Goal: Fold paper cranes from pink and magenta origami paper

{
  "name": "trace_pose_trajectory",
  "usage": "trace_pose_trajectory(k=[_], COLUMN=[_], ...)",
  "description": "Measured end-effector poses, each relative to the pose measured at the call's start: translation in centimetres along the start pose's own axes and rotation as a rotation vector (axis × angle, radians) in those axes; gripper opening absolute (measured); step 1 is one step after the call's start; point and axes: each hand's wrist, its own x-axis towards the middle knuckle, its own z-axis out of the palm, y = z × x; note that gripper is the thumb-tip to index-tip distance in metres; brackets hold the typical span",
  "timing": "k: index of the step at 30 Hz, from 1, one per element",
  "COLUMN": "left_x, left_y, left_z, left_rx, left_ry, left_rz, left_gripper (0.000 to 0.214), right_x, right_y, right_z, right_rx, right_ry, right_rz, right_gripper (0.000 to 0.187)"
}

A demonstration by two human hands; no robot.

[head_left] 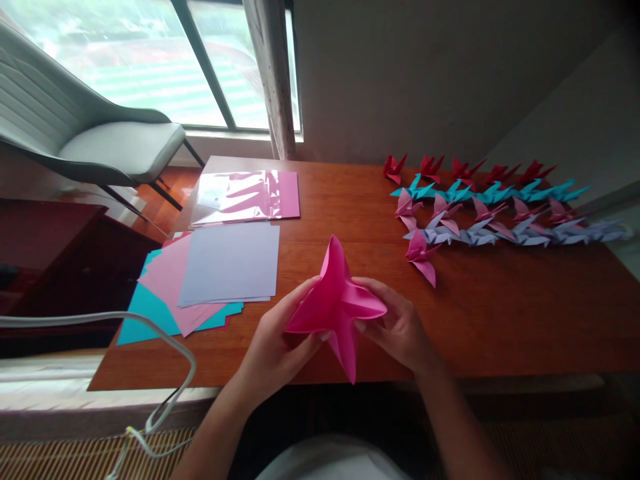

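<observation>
A bright pink sheet of origami paper point(336, 307), partly folded, spreads into a four-pointed star shape with a hollow middle. My left hand point(280, 333) pinches its left side, thumb below and fingers above. On the opposite side, my right hand point(395, 323) grips it between thumb and fingers. Both hands hold the paper above the front part of the wooden table. Closest of the finished pieces is a pink paper crane point(421, 257), standing to the right of and beyond my right hand.
Rows of red cranes point(463, 172), turquoise cranes point(457, 191), light pink cranes point(440, 210) and lavender cranes point(483, 232) line the right of the table point(340, 193). Lavender sheets point(233, 260) overlap turquoise sheets point(150, 313) at left, below a plastic paper packet point(287, 193). A white cable point(185, 350) loops at front left.
</observation>
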Motion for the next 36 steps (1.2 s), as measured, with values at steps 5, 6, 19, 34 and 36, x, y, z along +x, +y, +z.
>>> trace_pose_trajectory(k=[5,6,19,34,36], left_x=[0.3,0.4,0.7,0.5,0.4], left_y=[0.1,0.1,-0.1,-0.9,-1.0], left_z=[-0.1,-0.1,-0.2,0.0,0.0], left_rx=[0.046,0.058,0.105,0.085,0.085], left_ry=[-0.041,-0.033,-0.02,0.001,0.0], left_rz=[0.013,0.016,0.073,0.113,0.125], left_gripper=[0.062,0.059,0.046,0.037,0.035], right_x=[0.0,0.0,0.2,0.4,0.5], right_y=[0.3,0.4,0.2,0.1,0.2], right_z=[-0.1,0.0,0.2,0.3,0.4], right_rx=[-0.024,-0.027,0.001,-0.058,-0.081], right_ry=[-0.033,-0.036,-0.052,-0.062,-0.054], right_rz=[0.008,0.01,0.03,-0.017,-0.043], right_gripper=[0.047,0.046,0.045,0.039,0.037])
